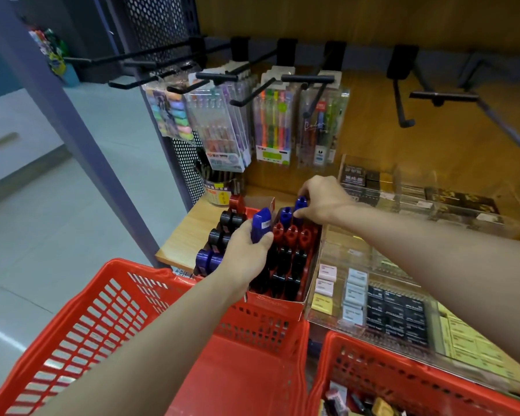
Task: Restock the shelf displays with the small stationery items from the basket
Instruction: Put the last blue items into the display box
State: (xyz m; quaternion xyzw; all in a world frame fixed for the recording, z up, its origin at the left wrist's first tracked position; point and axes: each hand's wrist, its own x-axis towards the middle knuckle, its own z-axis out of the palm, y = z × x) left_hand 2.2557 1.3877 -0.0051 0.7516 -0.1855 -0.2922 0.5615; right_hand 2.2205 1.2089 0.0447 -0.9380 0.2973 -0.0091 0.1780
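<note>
- Two hands of mine are working over the red display box [278, 303] of small plastic items, which is sitting on the wooden shelf [186, 232] just behind the baskets.
- I am gripping one blue item [261, 225] in my left hand [243, 255], fingers curled round its lower part, so that it is standing up above the rows in the box.
- I am pinching another blue item [300, 203] at the back row with my right hand [321, 201], thumb on the near side and fingers over the top; it is sitting beside a third blue one [285, 214].
- Filling the box are rows of red items [291, 235] in the middle and black items [285, 279] nearer to me, with more black and blue ones on the left side.
- I am reaching across the empty-looking red basket [108, 307] on the left; a second red basket [403, 373] at lower right is holding a few small things that I cannot make out.
- Sitting to the right of the box is a clear acrylic tray [336, 313] of erasers [326, 286] and dark small packs.
- Hanging above on black hooks [308, 79] are packs of coloured pens [275, 124].
- Standing at the shelf's back left corner is a cup of pens [218, 187].
</note>
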